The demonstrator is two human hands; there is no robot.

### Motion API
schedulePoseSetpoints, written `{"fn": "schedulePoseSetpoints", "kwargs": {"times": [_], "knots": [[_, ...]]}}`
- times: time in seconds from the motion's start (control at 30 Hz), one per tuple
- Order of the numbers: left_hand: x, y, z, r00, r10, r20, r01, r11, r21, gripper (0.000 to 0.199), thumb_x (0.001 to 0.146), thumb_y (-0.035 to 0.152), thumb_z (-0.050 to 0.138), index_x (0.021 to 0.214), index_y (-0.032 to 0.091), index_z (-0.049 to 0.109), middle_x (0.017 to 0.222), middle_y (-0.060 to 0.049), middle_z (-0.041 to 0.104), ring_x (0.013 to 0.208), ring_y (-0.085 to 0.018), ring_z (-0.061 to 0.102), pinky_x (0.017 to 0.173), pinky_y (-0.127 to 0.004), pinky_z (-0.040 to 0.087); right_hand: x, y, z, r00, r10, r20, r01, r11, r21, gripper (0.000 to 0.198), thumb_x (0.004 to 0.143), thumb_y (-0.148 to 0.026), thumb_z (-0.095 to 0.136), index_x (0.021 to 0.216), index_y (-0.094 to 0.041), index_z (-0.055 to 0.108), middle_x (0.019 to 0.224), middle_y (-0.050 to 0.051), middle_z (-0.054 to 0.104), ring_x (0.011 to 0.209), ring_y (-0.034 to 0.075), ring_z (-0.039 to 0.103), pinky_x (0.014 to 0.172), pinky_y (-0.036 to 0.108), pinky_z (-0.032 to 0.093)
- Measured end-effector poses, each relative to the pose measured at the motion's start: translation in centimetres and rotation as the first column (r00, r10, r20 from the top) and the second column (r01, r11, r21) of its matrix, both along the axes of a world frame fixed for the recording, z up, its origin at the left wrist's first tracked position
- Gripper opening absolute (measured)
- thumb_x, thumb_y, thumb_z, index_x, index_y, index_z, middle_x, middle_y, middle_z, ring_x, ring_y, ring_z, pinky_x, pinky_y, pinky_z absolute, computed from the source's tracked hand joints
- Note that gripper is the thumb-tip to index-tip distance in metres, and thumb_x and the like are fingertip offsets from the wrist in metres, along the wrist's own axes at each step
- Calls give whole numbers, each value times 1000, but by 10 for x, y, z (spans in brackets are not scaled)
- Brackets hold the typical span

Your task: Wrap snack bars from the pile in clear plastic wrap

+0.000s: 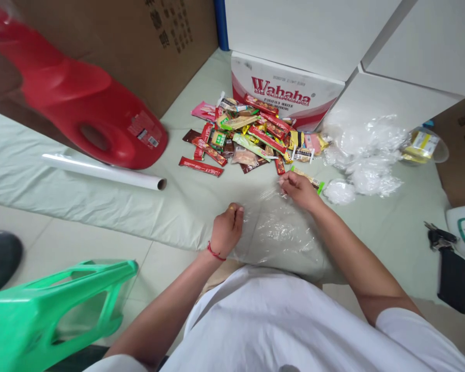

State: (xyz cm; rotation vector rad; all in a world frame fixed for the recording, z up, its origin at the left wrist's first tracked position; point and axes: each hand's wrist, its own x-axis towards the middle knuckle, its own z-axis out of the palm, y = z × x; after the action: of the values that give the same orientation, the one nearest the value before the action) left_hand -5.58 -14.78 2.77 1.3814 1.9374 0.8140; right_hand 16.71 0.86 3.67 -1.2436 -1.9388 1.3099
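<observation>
Two hands are seen above the table [391, 235], in front of one white shirt [282, 320]. By the left hand [228, 227], with one red cord on the wrist, an edge of one clear plastic [284, 225] is gripped; the thumb is pressed against the curled fingers. By the right hand [296, 188], the upper edge is pinched, with thumb and fingertips together. The plastic is spread between both hands, over the near part of the table.

At the left, one green stool [19, 315] is placed on the floor. At the right, one bunch of keys [442, 235] is laid beside one black flat object [452, 279].

Just beyond the right hand, one snack [313, 181] with green ends is found. Farther, many snacks are heaped; their exact number cannot be counted. One white roll [104, 172] is laid at the left, and one red jug [112, 95] is placed behind it. Right of the heap, several clear bundles [366, 150] and one tub [422, 146] are seen. Behind the heap, one Wahaha box [282, 88] is set, and two brown cartons [112, 46] are seen, one at each side.
</observation>
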Motion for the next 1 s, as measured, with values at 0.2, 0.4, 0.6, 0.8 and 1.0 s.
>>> {"fn": "schedulePoseSetpoints", "kwargs": {"times": [0.2,0.4,0.6,0.8,1.0], "knots": [[-12,-13,1,953,65,296,-25,990,-139,35,80,52,68,98,24,59,58,9,46,52,-14,43,54,-26,33,-10,17,-3,963,-44,265,-12,978,207,22,97,-37,49,98,-20,63,78,3,67,72,20,63,76,31,45],[-50,-47,3,941,126,315,-30,955,-293,39,77,58,66,85,20,66,58,7,46,51,-11,39,51,-25,30,-21,22,-14,914,-36,403,-151,895,421,31,105,-34,41,107,-18,67,102,12,73,92,24,64,85,32,45],[-70,-81,20,997,26,-78,-45,967,-250,22,82,44,62,84,22,65,65,3,56,56,-16,53,56,-29,42,-45,20,-18,882,72,465,-307,836,454,39,112,-35,35,121,-17,68,116,13,73,102,24,66,84,31,45],[-35,-77,67,839,275,-469,28,840,542,14,90,17,64,103,24,66,97,-9,68,92,-25,67,81,-41,56,-79,12,1,793,128,596,-469,754,461,44,115,-40,29,133,-23,66,121,10,72,98,22,67,73,30,39],[36,-27,50,800,-393,-454,588,668,457,33,96,9,51,123,20,67,114,-13,75,121,-24,67,103,-40,59,-109,17,4,600,149,786,-630,693,350,38,113,-33,34,125,-20,68,118,13,73,94,23,68,70,30,38]]}}
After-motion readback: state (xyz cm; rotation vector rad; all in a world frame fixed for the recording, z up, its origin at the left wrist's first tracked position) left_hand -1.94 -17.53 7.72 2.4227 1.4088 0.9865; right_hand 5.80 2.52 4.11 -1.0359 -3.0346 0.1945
